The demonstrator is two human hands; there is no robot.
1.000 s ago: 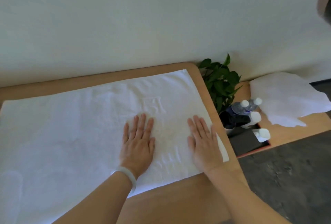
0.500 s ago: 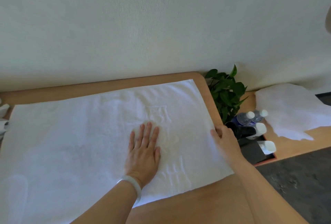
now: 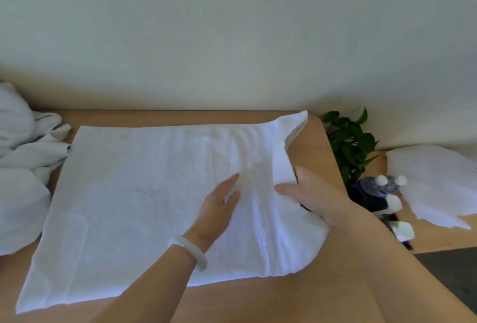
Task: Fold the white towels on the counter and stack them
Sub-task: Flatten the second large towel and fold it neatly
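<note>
Flat white rectangular cloth towel (image 3: 154, 193): matt terry pile, woven ribbed band just left of the grip. Tan wooden counter (image 3: 313, 152) beyond the grip: smooth, satin-matt. Clear plastic water bottles (image 3: 371, 185) right of the grip: glossy. Pale round bracelet (image 3: 192, 250) left of the grip: smooth, polished.

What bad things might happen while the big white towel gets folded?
The right hand grips the towel only at one spot on its right edge, so the far corner may sag and the fold come out crooked. The left hand presses flat near the middle; lifted early, the towel might slide on the counter. The water bottles stand just right of the counter, so a wide swing might knock them.
</note>
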